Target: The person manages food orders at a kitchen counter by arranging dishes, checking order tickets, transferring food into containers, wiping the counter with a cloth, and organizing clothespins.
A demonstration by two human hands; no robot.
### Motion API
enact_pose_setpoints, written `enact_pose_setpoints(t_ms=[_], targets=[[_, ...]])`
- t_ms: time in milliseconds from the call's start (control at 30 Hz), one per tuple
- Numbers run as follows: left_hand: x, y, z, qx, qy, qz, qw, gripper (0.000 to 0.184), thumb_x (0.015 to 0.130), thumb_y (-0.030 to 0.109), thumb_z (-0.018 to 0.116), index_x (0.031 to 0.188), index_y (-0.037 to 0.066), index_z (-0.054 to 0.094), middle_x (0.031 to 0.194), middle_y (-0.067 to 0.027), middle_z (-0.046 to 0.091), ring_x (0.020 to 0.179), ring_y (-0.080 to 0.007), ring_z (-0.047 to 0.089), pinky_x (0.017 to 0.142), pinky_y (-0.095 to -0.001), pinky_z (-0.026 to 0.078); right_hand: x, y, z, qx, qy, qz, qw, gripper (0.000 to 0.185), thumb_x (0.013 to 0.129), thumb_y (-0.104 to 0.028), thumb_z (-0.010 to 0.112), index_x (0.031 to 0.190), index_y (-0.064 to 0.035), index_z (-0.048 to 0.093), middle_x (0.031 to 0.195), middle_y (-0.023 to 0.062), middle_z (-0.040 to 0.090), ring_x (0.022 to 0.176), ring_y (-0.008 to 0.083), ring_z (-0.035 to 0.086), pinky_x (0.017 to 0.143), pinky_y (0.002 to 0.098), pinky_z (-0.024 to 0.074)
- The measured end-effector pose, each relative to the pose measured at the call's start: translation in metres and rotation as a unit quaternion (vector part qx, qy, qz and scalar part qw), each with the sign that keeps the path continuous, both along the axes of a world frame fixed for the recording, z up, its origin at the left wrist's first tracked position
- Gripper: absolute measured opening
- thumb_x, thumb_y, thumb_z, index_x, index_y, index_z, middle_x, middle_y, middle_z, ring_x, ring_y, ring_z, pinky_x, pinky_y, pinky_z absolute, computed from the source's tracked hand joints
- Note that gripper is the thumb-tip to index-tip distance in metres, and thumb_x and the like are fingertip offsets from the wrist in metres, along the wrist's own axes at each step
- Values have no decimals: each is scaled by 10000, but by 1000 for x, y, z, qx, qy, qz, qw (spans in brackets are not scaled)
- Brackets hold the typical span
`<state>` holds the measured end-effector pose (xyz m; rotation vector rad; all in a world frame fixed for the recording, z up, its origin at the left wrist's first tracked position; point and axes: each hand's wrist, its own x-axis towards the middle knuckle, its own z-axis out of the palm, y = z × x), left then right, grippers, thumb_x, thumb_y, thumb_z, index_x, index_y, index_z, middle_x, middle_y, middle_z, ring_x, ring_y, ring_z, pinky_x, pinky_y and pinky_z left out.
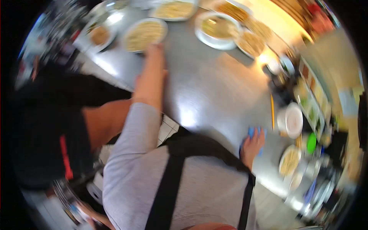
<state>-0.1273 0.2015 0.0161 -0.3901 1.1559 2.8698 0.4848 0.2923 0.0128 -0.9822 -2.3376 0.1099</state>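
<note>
My left arm stretches across the steel counter, and my left hand (154, 50) meets the near rim of a white plate (129, 32) of pale, noodle-like food. Its fingers are blurred and partly hidden, so their grip does not show. On the counter's right part, close to my body, my right hand (253, 145) is closed over a blue cloth (260, 151). A co-worker's arm (107, 122) passes in from the left, behind my left forearm; that hand is mostly covered.
Around the steel counter (207, 88) stand several filled plates, including a white bowl (218, 44) at the back and a plate (101, 36) at far left. Along the right are a white tub (291, 119), a yellow stick (272, 111), ingredient trays (312, 101) and another food dish (290, 161).
</note>
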Motion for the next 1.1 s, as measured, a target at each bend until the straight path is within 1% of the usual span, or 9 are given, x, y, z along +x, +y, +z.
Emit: enact_pose_setpoints(t_ms=[167, 300, 367, 400, 533, 733, 867, 933, 1100], targets=[[9, -13, 27, -130, -24, -89, 987, 303, 838, 342, 518, 1015, 96, 535, 762, -70, 528, 575, -209, 493, 449, -291, 402, -28, 44, 33, -21, 2, 45, 999, 391, 764, -93, 502, 1148, -24, 527, 1237, 212, 467, 1162, 389, 422, 992, 496, 318], [183, 24, 79, -158, -19, -11, 987, 398, 834, 233, 542, 1171, 35, 465, 1134, -148, 493, 943, -265, 496, 684, -365, 457, -22, -10, 33, -25, 42, 250, 967, 270, 778, -133, 511, 1011, -2, 549, 1106, 211, 527, 1077, 367, 469, 939, 465, 357], [164, 81, 87, -161, 54, -125, 977, 433, 848, 167, 532, 1237, 34, 398, 1164, -128, 470, 973, -247, 486, 732, -370, 460, -120, -20, 77, -148, -55, 428, 890, 390, 730, -130, 585, 1109, -45, 551, 1178, 170, 515, 1165, 316, 440, 1003, 453, 320], [182, 93, 80, -150, 93, -204, 963, 410, 857, 159, 530, 1229, 34, 410, 1134, -113, 493, 944, -224, 508, 728, -363, 463, -99, -40, 71, -50, -28, 434, 899, 480, 697, -151, 626, 1162, -65, 541, 1255, 146, 493, 1217, 286, 416, 1018, 450, 308], [379, 126, 112, -148, 181, -507, 830, 263, 879, 177, 562, 1111, 54, 552, 948, -42, 581, 853, -138, 558, 724, -302, 471, 30, -14, 69, -97, -8, 224, 970, 462, 676, -69, 578, 1137, -84, 575, 1268, 129, 497, 1221, 305, 421, 1032, 461, 298], [570, 167, 112, -194, 238, -826, 473, 393, 919, 210, 514, 1262, 22, 470, 1029, -58, 588, 886, -137, 578, 743, -269, 487, 247, 11, 60, -83, -27, -109, 990, 571, 669, 0, 508, 1226, -124, 528, 1326, 125, 456, 1236, 330, 410, 1038, 482, 308], [652, 212, 99, -255, 267, -814, 448, 481, 920, 280, 503, 1332, 48, 415, 1017, -63, 594, 825, -131, 581, 700, -260, 488, 406, 15, 31, -24, -51, -294, 954, 526, 653, 65, 475, 1150, -81, 566, 1239, 164, 513, 1132, 352, 493, 963, 423, 401], [681, 233, 96, -298, 304, -783, 453, 509, 925, 276, 480, 1368, 53, 367, 1015, -71, 602, 783, -137, 589, 669, -256, 495, 467, 19, 38, -121, -23, -474, 872, 442, 676, 69, 480, 1084, -63, 585, 1172, 179, 539, 1029, 356, 543, 867, 418, 459], [701, 267, 96, -312, 267, -820, 399, 440, 881, 130, 441, 1315, 58, 451, 1002, -109, 626, 717, -164, 628, 612, -270, 538, 442, 15, 66, -49, 46, -342, 937, 434, 695, 50, 520, 1108, -69, 573, 1196, 205, 512, 1064, 363, 525, 859, 421, 470]])
